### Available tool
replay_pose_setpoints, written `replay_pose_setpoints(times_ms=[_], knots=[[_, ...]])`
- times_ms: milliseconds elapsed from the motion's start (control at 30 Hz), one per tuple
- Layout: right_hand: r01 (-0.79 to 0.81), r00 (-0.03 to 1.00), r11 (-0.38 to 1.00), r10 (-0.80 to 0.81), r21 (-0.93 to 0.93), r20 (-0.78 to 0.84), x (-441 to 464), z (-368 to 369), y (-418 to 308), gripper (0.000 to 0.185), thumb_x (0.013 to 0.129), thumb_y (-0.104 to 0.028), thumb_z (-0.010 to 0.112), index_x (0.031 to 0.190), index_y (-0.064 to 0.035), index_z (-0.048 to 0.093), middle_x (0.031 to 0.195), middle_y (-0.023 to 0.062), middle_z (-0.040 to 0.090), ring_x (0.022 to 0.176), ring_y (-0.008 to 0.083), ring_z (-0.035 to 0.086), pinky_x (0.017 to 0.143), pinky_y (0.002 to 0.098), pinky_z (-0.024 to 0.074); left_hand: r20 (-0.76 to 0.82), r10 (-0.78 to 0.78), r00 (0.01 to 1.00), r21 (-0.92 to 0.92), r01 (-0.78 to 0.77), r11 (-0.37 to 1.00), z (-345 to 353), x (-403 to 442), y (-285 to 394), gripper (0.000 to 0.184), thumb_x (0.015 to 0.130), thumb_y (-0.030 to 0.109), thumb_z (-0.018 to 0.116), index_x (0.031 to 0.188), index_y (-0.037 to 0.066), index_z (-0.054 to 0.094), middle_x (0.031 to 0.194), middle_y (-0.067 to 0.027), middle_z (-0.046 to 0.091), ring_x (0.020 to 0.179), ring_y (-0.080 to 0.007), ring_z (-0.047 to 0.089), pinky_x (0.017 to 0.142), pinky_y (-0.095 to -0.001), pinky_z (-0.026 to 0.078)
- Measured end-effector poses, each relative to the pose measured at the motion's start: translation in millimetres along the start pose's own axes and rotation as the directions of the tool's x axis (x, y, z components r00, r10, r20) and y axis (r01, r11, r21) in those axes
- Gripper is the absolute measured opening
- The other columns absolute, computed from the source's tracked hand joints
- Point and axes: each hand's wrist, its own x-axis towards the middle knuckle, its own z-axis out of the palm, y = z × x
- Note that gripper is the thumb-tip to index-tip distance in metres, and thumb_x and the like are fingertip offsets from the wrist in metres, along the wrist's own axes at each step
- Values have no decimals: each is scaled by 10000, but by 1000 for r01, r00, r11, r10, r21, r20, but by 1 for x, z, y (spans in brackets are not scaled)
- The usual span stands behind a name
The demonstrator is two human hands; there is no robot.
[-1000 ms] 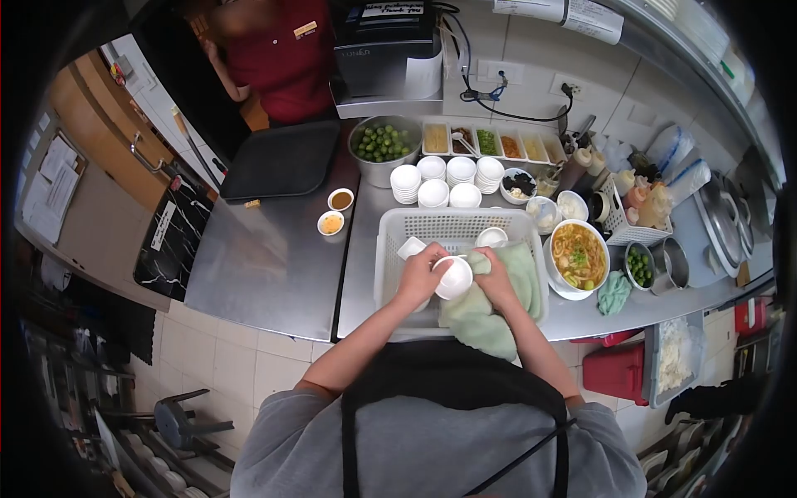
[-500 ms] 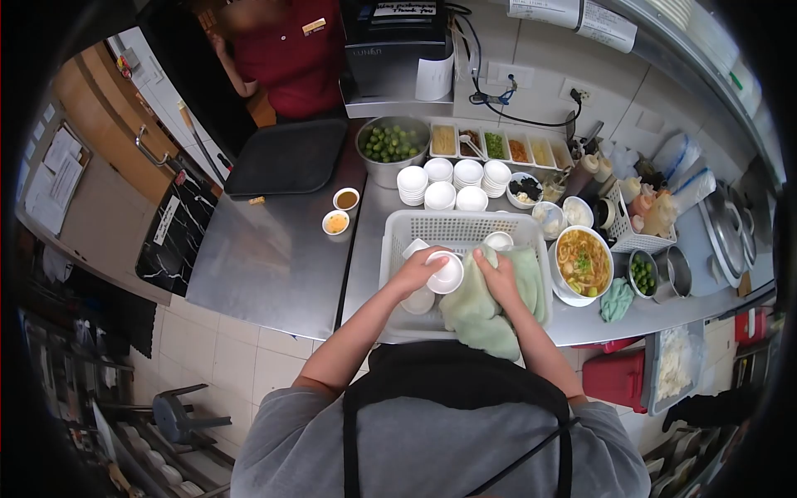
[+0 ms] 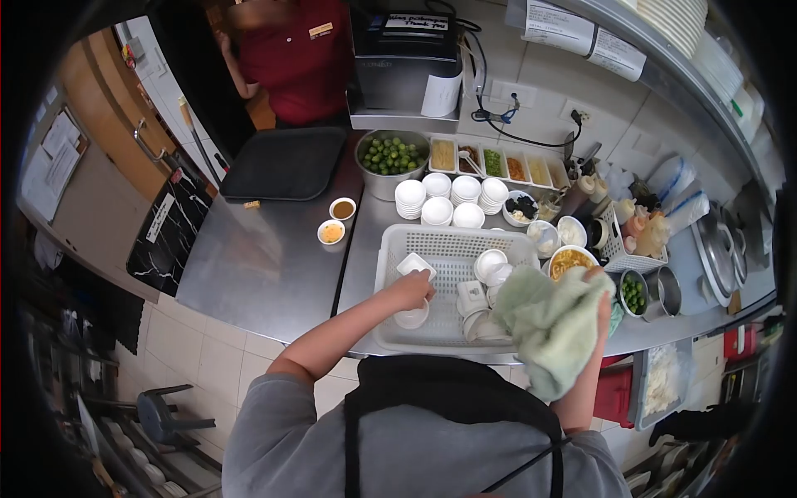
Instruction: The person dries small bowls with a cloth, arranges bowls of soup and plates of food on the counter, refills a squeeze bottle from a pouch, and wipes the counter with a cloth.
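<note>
My left hand (image 3: 413, 290) reaches down into the grey perforated basket (image 3: 383, 266), fingers curled and tips partly hidden. It is between a small white square dish (image 3: 415, 265) and a small round white cup (image 3: 412, 317); whether it grips either I cannot make out. My right hand (image 3: 603, 300) is closed on a light green cloth (image 3: 548, 324), lifted over the basket's right side. The cloth hangs in front of part of the noodle soup bowl (image 3: 571, 261). More small white dishes (image 3: 475, 297) lie in the right half of the basket.
Stacks of white sauce cups (image 3: 437, 197) stand behind the basket, near a pot of green limes (image 3: 393, 158) and a condiment tray (image 3: 493, 163). Two filled sauce cups (image 3: 331, 232) and a black tray (image 3: 284, 163) are left. A person in a red shirt (image 3: 305, 66) stands beyond the counter.
My left hand no longer holds up the white cup and has moved left and down. My right hand has carried the cloth right, uncovering dishes in the basket and covering part of the soup.
</note>
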Motion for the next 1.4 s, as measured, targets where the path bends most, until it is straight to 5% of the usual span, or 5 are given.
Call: replay_pose_setpoints(times_ms=[100, 833, 1067, 1200, 1400], knots=[[29, 865, 968, 101, 249, -491, 3, 50, -10, 429, 879, -388, 406, 1142, -52, 457, 1030, 93, 534, 865, 205, 560, 783, 338, 460, -68, -7, 998, 13, 8, 1000, -28, -1, 19, 209, 650, 151, 676, 843, 100, 614, 868, -131, 577, 849, -293, 568, 728, -389, 453], [-116, 924, 959, 200, 260, -325, 21, 1, 47, 485, 884, -393, 419, 1175, -5, 435, 1069, 125, 544, 921, 219, 564, 796, 331, 464, -219, -19, 976, -201, -26, 979, 47, 64, 27, 89, 692, 79, 517, 750, 45, 575, 694, -194, 576, 713, -349, 579, 632, -444, 450], [-271, 799, 962, 225, -1, -558, 43, 41, 48, 542, 877, -422, 429, 1241, -27, 353, 1121, 116, 508, 967, 209, 541, 833, 316, 441, -533, -145, 833, -32, 152, 988, -43, 32, 28, 245, 701, 15, 517, 935, 16, 589, 785, -188, 598, 720, -314, 594, 636, -415, 465], [210, 957, 657, -290, -724, 14, 59, 75, 100, 541, 780, -154, 591, 1253, -68, 343, 1236, 145, 422, 1172, 277, 383, 979, 372, 297, -597, -391, 700, -558, -12, 830, -74, 12, 69, 249, 706, -12, 571, 954, -8, 593, 665, -115, 603, 562, -179, 589, 546, -286, 476], [-136, 989, 330, 96, -934, -110, 74, 75, 151, 506, 659, -45, 622, 1142, -25, 473, 1007, 230, 555, 931, 362, 537, 808, 375, 437, -338, -349, 874, -875, -156, 457, -52, 7, 110, 207, 715, 18, 594, 920, -10, 609, 666, -68, 609, 580, -99, 576, 522, -241, 458]])
